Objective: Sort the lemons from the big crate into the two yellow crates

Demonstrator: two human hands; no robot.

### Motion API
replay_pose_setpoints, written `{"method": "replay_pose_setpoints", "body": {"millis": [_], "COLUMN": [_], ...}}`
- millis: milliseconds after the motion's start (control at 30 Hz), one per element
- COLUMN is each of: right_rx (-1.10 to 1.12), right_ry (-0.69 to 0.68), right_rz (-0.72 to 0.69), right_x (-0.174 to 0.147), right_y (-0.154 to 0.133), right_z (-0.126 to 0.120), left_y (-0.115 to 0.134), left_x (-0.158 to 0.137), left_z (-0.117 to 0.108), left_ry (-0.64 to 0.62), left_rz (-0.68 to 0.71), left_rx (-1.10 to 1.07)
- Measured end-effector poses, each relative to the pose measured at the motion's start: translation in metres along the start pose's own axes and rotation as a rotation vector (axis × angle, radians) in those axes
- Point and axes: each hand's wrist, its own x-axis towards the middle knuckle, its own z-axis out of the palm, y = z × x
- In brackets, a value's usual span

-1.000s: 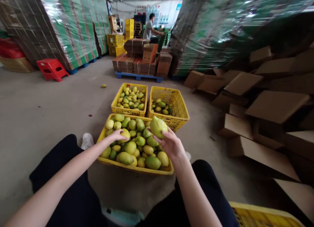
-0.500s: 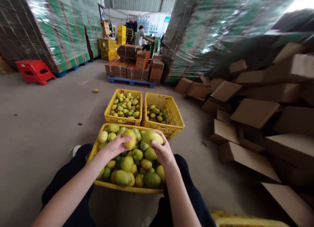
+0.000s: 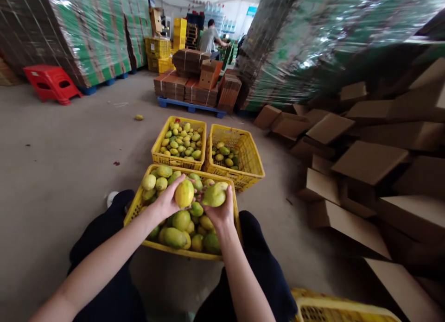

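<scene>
My left hand (image 3: 168,200) is closed round a yellow lemon (image 3: 184,194) with a greenish streak. In my right hand (image 3: 222,215) lies a larger, greener lemon (image 3: 215,194), cradled by the palm with the fingers round its far side. Both hands are just above a yellow plastic crate (image 3: 167,250) between my knees. Many yellow and green lemons (image 3: 181,220) fill that crate; my hands and forearms hide some of them. The two held lemons are side by side, slightly apart.
Beyond stand a crate of smaller lemons (image 3: 160,155) and a partly filled crate (image 3: 255,162). Cardboard boxes (image 3: 370,162) are heaped on the right. Another yellow crate (image 3: 344,308) is at bottom right. A red stool (image 3: 52,83) and a seated person (image 3: 209,38) are farther back.
Both hands have turned the lemons: the left one now shows more of its yellow face, and the right palm has rolled under its lemon. The view has tilted down slightly.
</scene>
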Motion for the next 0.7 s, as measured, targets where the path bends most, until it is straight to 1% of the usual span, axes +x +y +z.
{"method": "replay_pose_setpoints", "body": {"millis": [67,133,200,267,300,367,433,467,500,567,700], "right_rx": [0.010,-0.013,-0.090,-0.217,-0.290,-0.461,-0.659,-0.750,-0.825,-0.916,-0.979], "right_ry": [-0.013,-0.041,-0.088,-0.132,-0.143,-0.140,-0.118,-0.103,-0.088,-0.062,-0.045], "right_rz": [-0.011,-0.004,0.005,-0.038,-0.095,-0.277,-0.500,-0.600,-0.681,-0.790,-0.900], "right_x": [-0.002,-0.002,-0.003,-0.005,-0.006,-0.010,-0.014,-0.017,-0.019,-0.022,-0.025], "right_y": [0.001,0.002,0.004,0.008,0.010,0.016,0.022,0.024,0.026,0.031,0.038], "right_z": [0.001,0.001,0.001,0.002,0.002,0.004,0.005,0.005,0.005,0.005,0.003], "left_y": [0.002,0.002,0.000,-0.004,-0.006,-0.010,-0.014,-0.016,-0.018,-0.022,-0.027], "left_x": [0.000,0.000,0.002,0.004,0.004,0.004,0.001,-0.001,-0.003,-0.006,-0.012], "left_z": [-0.002,-0.005,-0.008,-0.012,-0.013,-0.016,-0.017,-0.017,-0.016,-0.015,-0.012], "left_ry": [-0.003,0.003,0.005,-0.020,-0.036,-0.037,0.017,0.055,0.089,0.128,0.110], "left_rz": [-0.075,-0.083,-0.014,0.125,0.220,0.450,0.675,0.761,0.822,0.888,0.963], "left_rx": [-0.127,-0.211,-0.196,-0.068,0.031,0.269,0.484,0.564,0.622,0.695,0.794]}}
